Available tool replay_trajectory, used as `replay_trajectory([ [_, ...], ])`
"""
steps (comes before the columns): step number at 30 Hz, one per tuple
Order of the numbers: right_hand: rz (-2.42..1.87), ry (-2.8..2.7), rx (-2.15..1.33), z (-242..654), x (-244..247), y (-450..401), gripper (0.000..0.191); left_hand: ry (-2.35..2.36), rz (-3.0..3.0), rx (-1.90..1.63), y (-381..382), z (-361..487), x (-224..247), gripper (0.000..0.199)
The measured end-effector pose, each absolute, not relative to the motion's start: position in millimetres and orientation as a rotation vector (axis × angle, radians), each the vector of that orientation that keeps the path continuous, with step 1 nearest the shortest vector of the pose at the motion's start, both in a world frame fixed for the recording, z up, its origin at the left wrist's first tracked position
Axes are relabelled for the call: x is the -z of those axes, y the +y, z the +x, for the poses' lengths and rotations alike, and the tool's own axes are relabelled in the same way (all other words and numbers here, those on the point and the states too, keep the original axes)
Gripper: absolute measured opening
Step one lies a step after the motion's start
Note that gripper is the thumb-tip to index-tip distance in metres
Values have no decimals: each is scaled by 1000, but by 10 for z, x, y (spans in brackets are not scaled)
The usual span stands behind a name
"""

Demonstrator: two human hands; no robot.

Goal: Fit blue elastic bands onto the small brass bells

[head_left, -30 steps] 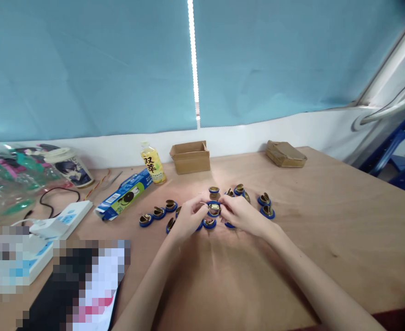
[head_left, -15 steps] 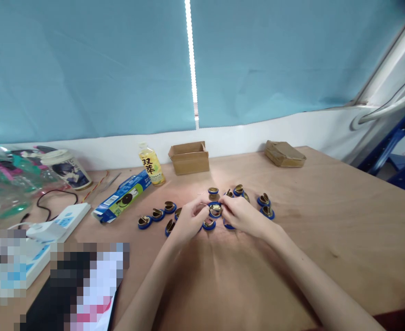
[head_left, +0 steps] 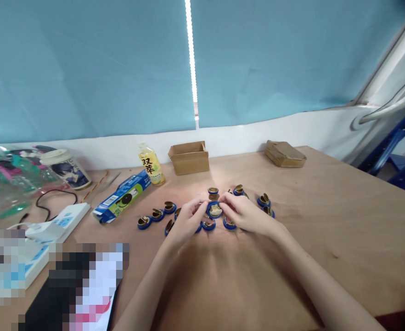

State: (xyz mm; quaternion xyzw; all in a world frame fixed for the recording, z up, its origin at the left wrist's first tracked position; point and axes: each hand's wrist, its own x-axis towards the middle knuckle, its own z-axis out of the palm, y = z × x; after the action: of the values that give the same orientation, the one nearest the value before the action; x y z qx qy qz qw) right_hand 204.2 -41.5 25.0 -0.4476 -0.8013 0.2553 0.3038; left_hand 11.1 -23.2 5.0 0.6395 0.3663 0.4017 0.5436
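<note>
Between my two hands is a round blue-rimmed case point(head_left: 215, 210) with a shiny gold inside. My left hand point(head_left: 189, 220) pinches its left edge, and the fingers of my right hand point(head_left: 244, 213) close on its right edge. Around them on the wooden table lie several more blue and gold cases, some with raised lids: one point(head_left: 213, 191) just behind, one point(head_left: 238, 190) behind my right hand, a pair point(head_left: 263, 200) further right, and a row point(head_left: 157, 214) to the left. My hands partly cover some of them.
An open cardboard box point(head_left: 190, 158) and a yellow drink bottle point(head_left: 151, 164) stand at the back. A flattened brown package point(head_left: 284, 154) lies back right. On the left are a blue carton point(head_left: 121, 197), a power strip point(head_left: 73, 220), a cup point(head_left: 66, 170) and plastic bottles point(head_left: 6, 184).
The case between my hands has tilted or turned slightly, showing its inside differently. My right fingers have shifted a little. The surrounding objects look the same.
</note>
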Motion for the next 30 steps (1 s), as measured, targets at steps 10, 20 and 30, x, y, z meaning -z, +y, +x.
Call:
replay_trajectory([
  [10,-1192,-1992,-868,2055,-204,-380,12,857,1557,-926,-254,105,-136,31],
  [20,-1233,-2048,-734,2033,-171,-361,15,912,1758,-966,-251,91,-84,29],
  [30,-1211,-2159,-1018,2090,-222,-397,17,1039,1985,-877,-256,114,-31,31],
])
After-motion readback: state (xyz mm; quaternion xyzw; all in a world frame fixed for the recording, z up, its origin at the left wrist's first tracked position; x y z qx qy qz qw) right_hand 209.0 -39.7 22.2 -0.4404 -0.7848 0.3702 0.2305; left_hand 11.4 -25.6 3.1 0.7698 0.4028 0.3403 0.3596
